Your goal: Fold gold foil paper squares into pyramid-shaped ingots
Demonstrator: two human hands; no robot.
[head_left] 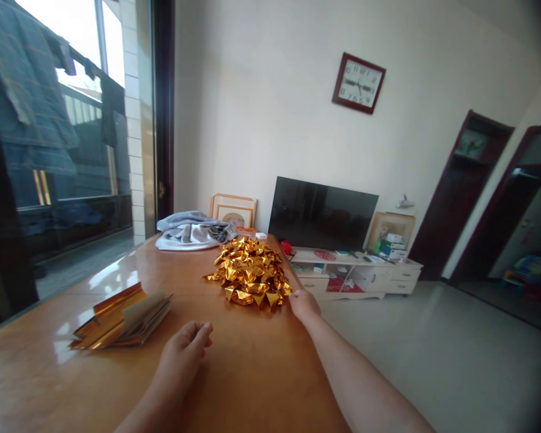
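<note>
Above the wooden table (243, 373), I see the left hand (187, 349) curled, thumb against index finger, right of the gold foil sheets (117, 322). The right hand (305, 305) sits beside the pile of folded gold foil pieces (252, 273); I cannot tell whether it grips 1. Beyond, the white TV cabinet (377, 279) holds something red (339, 285). The wall clock (359, 83) reads 10, 11, 12 along its top.

A home's living room: a wide television (323, 213) on a low white cabinet (374, 278), a wall clock (359, 84), framed pictures (232, 213), and laundry (27, 90) hanging beyond the glass.
</note>
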